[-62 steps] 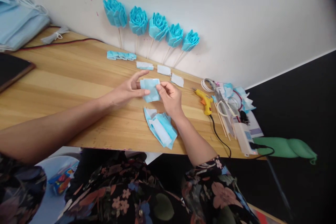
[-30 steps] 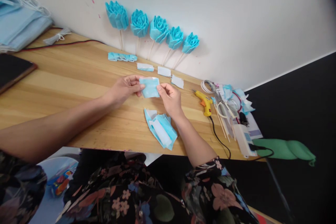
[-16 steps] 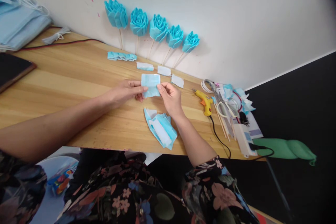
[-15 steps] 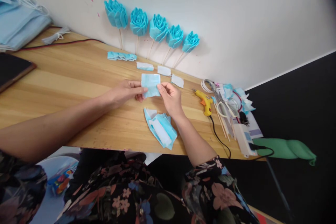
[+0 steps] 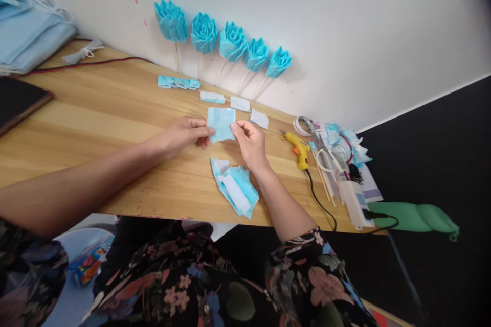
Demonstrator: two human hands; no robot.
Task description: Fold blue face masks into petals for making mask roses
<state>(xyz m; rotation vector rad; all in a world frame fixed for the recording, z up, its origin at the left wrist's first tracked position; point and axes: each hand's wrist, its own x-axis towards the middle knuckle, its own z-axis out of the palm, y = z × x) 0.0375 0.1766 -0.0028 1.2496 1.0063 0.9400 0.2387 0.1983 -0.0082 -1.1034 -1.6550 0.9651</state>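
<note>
Blue piece [image 5: 221,123] in both hands' grip – wood table [image 5: 95,112], white wall [image 5: 345,20] behind.

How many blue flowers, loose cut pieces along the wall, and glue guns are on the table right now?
Blue flowers on sticks: 5
Loose cut pieces by the wall: 3
Pleated blue strip: 1
Yellow glue gun: 1
Blue piece held by both hands: 1
Total: 11
</note>
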